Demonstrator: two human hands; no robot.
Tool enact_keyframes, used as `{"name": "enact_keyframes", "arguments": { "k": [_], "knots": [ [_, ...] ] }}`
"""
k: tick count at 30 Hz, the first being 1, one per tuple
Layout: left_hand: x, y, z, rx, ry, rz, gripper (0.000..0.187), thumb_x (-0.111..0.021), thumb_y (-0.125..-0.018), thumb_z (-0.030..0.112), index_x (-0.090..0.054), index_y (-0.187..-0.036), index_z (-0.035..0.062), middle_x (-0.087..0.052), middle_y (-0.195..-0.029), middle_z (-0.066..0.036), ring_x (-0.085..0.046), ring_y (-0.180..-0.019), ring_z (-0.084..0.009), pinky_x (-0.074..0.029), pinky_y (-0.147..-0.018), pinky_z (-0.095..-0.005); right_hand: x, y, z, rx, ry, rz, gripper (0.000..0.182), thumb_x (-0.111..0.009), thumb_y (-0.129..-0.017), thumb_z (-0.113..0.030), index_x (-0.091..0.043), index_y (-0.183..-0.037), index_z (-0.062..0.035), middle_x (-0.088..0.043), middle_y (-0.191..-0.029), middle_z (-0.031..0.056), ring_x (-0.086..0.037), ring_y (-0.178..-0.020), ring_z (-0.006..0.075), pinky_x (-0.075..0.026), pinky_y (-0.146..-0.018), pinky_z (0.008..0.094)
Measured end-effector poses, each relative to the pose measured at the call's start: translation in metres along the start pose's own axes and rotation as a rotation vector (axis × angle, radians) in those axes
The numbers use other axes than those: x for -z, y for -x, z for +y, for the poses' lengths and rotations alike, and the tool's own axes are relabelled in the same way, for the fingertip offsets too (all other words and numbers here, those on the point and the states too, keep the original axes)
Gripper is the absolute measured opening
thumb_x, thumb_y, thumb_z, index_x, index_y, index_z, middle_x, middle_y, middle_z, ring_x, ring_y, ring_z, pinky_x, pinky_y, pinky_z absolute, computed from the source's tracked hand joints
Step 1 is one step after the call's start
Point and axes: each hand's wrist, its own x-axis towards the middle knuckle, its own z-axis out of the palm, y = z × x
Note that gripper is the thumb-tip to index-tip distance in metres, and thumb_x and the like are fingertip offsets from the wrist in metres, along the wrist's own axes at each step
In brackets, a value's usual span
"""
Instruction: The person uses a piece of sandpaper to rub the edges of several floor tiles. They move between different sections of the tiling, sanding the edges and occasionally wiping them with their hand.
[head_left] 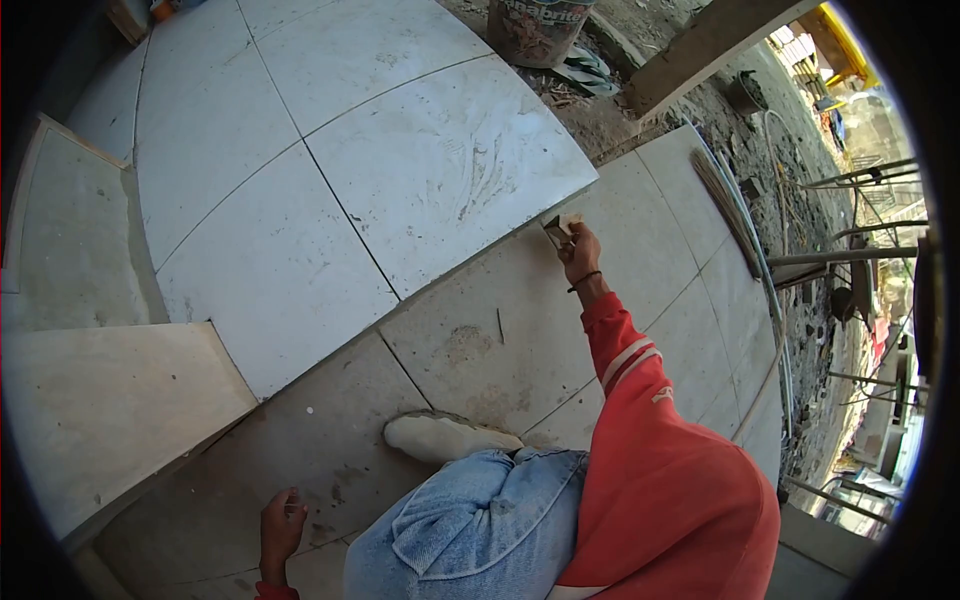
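My right hand (pixel 580 252), at the end of a red sleeve, is closed on a small angular piece (pixel 559 228), tan and dark. It holds the piece beside the edge of the raised white tiled surface (pixel 430 170), above the lower floor tiles (pixel 520 300). Near the bottom left, my left hand (pixel 284 522) hangs over the lower tiles with its fingers curled. Whether anything is inside those fingers is too small to tell.
A bucket (pixel 537 30) stands at the top beside a post (pixel 700 60). Long thin strips (pixel 725 210) lie along the right edge of the floor. My shoe (pixel 450 438) rests on the lower tiles. Rubble and poles are at the right.
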Motion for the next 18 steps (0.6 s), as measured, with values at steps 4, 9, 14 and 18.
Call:
{"name": "enact_keyframes", "arguments": {
  "k": [4,9,14,18],
  "knots": [
    [-0.009,-0.001,0.003,-0.011,-0.042,-0.059,0.044,-0.075,-0.091,0.014,-0.065,-0.131,-0.0019,-0.074,-0.114,-0.020,-0.075,-0.096,-0.0293,-0.057,-0.082,-0.0401,-0.013,-0.028,-0.028,-0.041,0.062,0.010,0.015,-0.059,-0.099,-0.020,-0.054,-0.087,-0.0122,-0.043,-0.066,-0.0035,-0.039,-0.050,0.0086,-0.030,-0.044,0.0262],
    [-0.009,-0.008,0.015,-0.062,-0.053,-0.091,0.045,-0.076,-0.091,0.016,-0.065,-0.131,-0.0020,-0.073,-0.117,-0.022,-0.075,-0.099,-0.0314,-0.058,-0.083,-0.0406,-0.069,0.103,0.090,-0.168,0.417,-0.423,0.013,-0.057,-0.097,-0.021,-0.063,-0.098,-0.0093,-0.050,-0.073,-0.0041,-0.042,-0.055,0.0078,-0.033,-0.048,0.0270],
    [0.004,-0.010,0.030,-0.086,-0.035,0.012,0.043,-0.076,-0.092,0.017,-0.067,-0.129,-0.0027,-0.074,-0.114,-0.022,-0.075,-0.100,-0.0323,-0.058,-0.086,-0.0399,-0.080,0.239,0.161,-0.215,0.757,-0.904,0.029,-0.056,-0.101,-0.030,-0.067,-0.105,-0.0031,-0.063,-0.086,-0.0004,-0.057,-0.073,0.0107,-0.046,-0.063,0.0289],
    [-0.007,-0.020,0.012,-0.083,0.154,0.034,0.037,-0.074,-0.095,0.015,-0.069,-0.126,-0.0047,-0.076,-0.107,-0.018,-0.075,-0.097,-0.0253,-0.059,-0.085,-0.0358,-0.100,0.277,0.169,-0.007,0.909,-1.299,0.024,-0.060,-0.100,-0.028,-0.061,-0.095,-0.0039,-0.063,-0.080,0.0033,-0.060,-0.075,0.0152,-0.049,-0.068,0.0376]
  ]
}}
